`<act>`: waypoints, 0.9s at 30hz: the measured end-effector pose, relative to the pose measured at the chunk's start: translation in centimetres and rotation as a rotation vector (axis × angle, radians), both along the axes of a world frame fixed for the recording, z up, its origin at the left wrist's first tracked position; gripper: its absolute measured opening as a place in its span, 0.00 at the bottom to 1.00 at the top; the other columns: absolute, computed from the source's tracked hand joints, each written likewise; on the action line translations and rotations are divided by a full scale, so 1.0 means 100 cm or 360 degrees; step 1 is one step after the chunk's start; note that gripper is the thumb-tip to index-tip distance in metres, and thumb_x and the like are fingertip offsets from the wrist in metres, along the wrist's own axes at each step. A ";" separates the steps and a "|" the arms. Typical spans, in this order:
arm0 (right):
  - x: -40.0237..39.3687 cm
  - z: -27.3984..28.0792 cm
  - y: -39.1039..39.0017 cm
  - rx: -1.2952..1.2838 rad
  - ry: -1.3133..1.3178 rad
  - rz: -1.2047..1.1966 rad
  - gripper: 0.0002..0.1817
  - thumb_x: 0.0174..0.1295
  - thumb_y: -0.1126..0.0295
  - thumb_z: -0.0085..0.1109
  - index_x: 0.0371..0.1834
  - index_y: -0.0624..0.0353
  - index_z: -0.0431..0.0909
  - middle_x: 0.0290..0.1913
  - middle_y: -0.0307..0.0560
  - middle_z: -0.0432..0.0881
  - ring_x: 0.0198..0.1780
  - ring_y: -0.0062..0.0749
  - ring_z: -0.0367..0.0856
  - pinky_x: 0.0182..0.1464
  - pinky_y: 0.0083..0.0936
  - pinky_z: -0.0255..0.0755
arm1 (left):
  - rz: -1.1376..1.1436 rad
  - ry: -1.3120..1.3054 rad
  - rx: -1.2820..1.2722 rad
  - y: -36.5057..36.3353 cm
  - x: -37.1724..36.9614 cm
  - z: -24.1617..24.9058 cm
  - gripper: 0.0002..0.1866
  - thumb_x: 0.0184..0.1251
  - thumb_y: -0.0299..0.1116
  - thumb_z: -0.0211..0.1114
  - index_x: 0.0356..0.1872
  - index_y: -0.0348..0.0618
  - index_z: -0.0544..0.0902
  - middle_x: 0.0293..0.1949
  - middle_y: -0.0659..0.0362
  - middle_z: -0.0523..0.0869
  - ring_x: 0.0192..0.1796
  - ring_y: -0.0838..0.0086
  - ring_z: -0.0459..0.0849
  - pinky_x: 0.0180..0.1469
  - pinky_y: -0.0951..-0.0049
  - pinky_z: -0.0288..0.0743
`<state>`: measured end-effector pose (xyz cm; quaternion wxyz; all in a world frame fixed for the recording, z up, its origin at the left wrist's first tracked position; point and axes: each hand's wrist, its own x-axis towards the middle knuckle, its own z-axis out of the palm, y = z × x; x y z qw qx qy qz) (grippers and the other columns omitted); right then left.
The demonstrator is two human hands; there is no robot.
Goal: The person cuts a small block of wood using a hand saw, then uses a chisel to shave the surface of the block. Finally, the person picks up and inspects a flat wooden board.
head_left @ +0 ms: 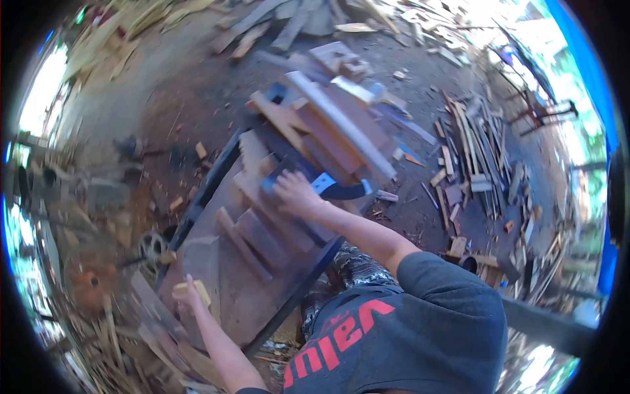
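gripping a small pale wood block (200, 291) in the left hand (187, 295) at the near end of the workbench (216, 187), fingers closed on it. right hand (295, 192) rests further up on dark planks (262, 233), grip unclear.

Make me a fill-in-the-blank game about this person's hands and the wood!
1. The small pale block is held by the ___.
2. The right hand touches pieces of ___ piled on the bench.
3. The letters on the dark shirt are ___.
Missing words: left hand; wood; red.
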<state>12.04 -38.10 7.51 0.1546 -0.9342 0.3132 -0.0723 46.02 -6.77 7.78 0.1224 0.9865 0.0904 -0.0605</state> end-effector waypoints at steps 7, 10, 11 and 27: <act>-0.078 0.028 0.066 0.0174 -0.0739 -0.0020 0.30 0.55 0.60 0.69 0.61 0.57 0.73 0.61 0.57 0.75 0.65 0.53 0.72 0.65 0.46 0.66 | -0.0035 0.0273 -0.1049 0.018 0.084 -0.083 0.42 0.39 0.29 0.75 0.61 0.31 0.69 0.60 0.38 0.73 0.57 0.50 0.80 0.56 0.51 0.78; -0.124 0.041 0.113 0.0411 -0.0706 -0.0183 0.18 0.60 0.64 0.65 0.53 0.57 0.81 0.52 0.51 0.82 0.57 0.46 0.78 0.59 0.41 0.70 | -0.0262 0.0178 -0.0849 0.007 0.024 -0.016 0.30 0.38 0.30 0.76 0.48 0.32 0.78 0.56 0.38 0.75 0.57 0.50 0.79 0.57 0.49 0.76; -0.138 0.041 0.126 0.0433 -0.0642 -0.0215 0.17 0.62 0.65 0.64 0.53 0.57 0.81 0.52 0.50 0.82 0.55 0.47 0.79 0.58 0.41 0.71 | -0.0303 0.0017 -0.0617 0.003 0.009 -0.006 0.33 0.39 0.31 0.76 0.51 0.33 0.77 0.56 0.37 0.75 0.57 0.50 0.78 0.58 0.48 0.74; -0.145 0.038 0.128 0.0124 -0.0693 -0.0775 0.07 0.61 0.73 0.63 0.38 0.63 0.77 0.37 0.54 0.78 0.42 0.53 0.79 0.45 0.42 0.75 | -0.0315 0.1091 -0.2344 -0.004 -0.102 0.005 0.28 0.68 0.44 0.62 0.65 0.43 0.68 0.60 0.54 0.75 0.60 0.61 0.77 0.60 0.60 0.73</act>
